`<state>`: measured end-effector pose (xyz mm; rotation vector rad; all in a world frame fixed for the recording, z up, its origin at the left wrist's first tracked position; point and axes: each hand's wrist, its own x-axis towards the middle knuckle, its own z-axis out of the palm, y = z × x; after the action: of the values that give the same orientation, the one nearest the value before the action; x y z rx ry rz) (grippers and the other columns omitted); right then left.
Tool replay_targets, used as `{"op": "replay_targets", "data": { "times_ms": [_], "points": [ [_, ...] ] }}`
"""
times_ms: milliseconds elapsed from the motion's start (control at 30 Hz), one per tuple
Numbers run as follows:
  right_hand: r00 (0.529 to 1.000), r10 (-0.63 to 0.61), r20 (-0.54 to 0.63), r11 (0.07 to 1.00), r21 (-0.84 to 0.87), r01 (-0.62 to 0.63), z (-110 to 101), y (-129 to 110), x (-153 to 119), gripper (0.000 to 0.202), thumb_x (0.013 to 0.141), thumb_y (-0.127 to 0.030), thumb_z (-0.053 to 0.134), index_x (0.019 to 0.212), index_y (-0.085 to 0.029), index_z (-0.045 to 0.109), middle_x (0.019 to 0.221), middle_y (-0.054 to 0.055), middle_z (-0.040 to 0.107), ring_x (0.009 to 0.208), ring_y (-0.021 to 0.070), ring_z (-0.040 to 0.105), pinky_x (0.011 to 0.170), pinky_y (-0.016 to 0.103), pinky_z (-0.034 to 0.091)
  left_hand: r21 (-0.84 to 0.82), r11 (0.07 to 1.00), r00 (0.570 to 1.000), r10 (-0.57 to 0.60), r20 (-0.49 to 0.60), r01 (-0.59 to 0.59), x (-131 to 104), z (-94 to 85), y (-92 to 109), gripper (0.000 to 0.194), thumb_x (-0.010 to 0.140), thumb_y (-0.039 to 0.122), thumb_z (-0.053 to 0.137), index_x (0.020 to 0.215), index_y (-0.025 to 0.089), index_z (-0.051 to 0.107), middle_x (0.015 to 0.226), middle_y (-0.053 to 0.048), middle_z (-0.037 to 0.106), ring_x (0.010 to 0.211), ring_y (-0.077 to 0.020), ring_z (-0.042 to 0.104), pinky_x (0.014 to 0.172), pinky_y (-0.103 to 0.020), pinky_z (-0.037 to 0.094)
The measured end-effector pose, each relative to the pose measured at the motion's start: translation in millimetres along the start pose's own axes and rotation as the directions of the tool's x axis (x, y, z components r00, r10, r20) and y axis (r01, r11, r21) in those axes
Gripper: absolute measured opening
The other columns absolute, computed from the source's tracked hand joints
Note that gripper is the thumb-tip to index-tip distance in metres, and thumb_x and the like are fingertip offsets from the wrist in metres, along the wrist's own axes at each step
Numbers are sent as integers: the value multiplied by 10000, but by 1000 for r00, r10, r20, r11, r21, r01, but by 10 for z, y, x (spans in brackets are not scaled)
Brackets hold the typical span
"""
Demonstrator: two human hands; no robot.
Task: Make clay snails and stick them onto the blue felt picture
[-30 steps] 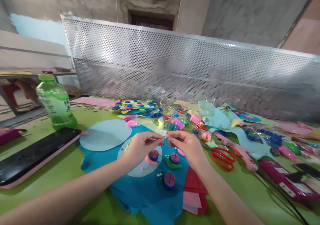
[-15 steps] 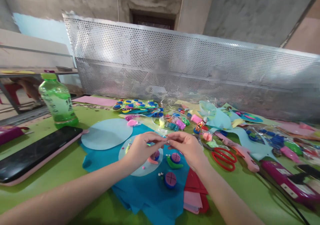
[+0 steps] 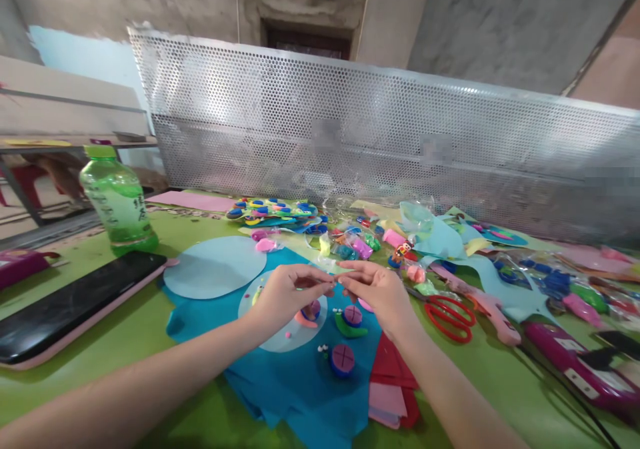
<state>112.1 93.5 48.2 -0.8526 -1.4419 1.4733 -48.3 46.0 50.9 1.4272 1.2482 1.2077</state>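
My left hand (image 3: 290, 296) and my right hand (image 3: 377, 294) meet fingertip to fingertip above a blue felt sheet (image 3: 300, 396). Both are closed in a pinch; anything between the fingers is too small to make out. Under my left hand lies a pale round felt piece (image 3: 273, 342) bearing small clay shapes, partly hidden. Just below my right hand is a green clay snail (image 3: 350, 330) with a purple shell. Nearer to me sits a blue clay disc with a purple, cross-scored top (image 3: 343, 359), white eyes beside it. A pink bit shows behind my right fingers.
At left are a green bottle (image 3: 117, 202), a phone (image 3: 75, 306) and a light-blue felt circle (image 3: 215, 267). Red-handled scissors (image 3: 450, 319), a pink glue gun (image 3: 505, 329) and a purple device (image 3: 580, 369) lie right. Bagged clay (image 3: 360, 246) stretches before a perforated metal screen (image 3: 300, 122).
My right fingertips have shifted slightly, their pinch a little different against the left ones. The view has moved a touch; the things on the table stay put.
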Motion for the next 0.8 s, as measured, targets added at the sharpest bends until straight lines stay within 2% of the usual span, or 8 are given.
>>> {"op": "replay_targets", "data": {
  "times_ms": [133, 300, 467, 533, 633, 700, 800],
  "points": [
    [998, -42, 37, 997, -67, 44, -8, 17, -6, 317, 612, -253, 722, 909, -170, 646, 709, 4, 691, 567, 100, 597, 515, 202, 443, -54, 997, 998, -50, 23, 51, -3, -6, -7, 173, 679, 300, 642, 767, 151, 635, 681, -40, 672, 389, -96, 521, 388, -244, 506],
    [990, -125, 72, 978, -160, 135, 9, 19, -48, 286, 663, -231, 690, 938, -189, 623, 743, 2, 678, 665, 133, 636, 593, 232, 484, -170, 976, 990, -127, 59, 136, -9, 19, 2, 219, 702, 361, 640, 760, 156, 588, 681, -1, 635, 412, -79, 533, 385, -207, 488],
    [981, -169, 94, 949, -252, 188, 41, 12, -107, 270, 689, -243, 666, 950, -203, 610, 735, 0, 646, 706, 172, 642, 628, 282, 508, -203, 956, 976, -196, 95, 211, -16, 51, 12, 273, 690, 409, 652, 759, 158, 571, 616, 38, 570, 422, -67, 538, 396, -174, 457],
    [969, -231, 83, 892, -380, 245, 45, -8, -136, 244, 710, -221, 642, 953, -225, 621, 767, 1, 649, 720, 170, 635, 628, 281, 504, -221, 946, 970, -223, 98, 239, -18, 49, 28, 306, 661, 427, 675, 748, 155, 564, 606, 40, 557, 427, -69, 537, 406, -181, 462],
    [929, -358, 94, 741, -577, 344, 39, -46, -178, 259, 741, -157, 603, 971, -274, 628, 809, -17, 666, 747, 150, 628, 649, 262, 492, -229, 938, 965, -242, 104, 260, -17, 32, 39, 357, 624, 453, 701, 754, 153, 560, 670, 19, 582, 433, -70, 531, 411, -202, 475],
    [900, -420, 117, 662, -638, 393, 30, -60, -194, 274, 750, -136, 598, 980, -281, 625, 809, -28, 671, 752, 137, 626, 677, 251, 489, -220, 943, 967, -233, 105, 251, -14, 17, 25, 359, 634, 459, 695, 770, 154, 563, 723, 6, 594, 427, -58, 508, 409, -215, 485],
    [862, -484, 154, 592, -667, 452, 22, -55, -200, 257, 757, -139, 602, 984, -256, 624, 810, -20, 670, 770, 133, 623, 727, 250, 486, -243, 943, 973, -205, 109, 226, -10, 1, -10, 319, 668, 437, 677, 778, 158, 567, 744, 7, 582, 437, -49, 476, 407, -229, 501]
  ]
}}
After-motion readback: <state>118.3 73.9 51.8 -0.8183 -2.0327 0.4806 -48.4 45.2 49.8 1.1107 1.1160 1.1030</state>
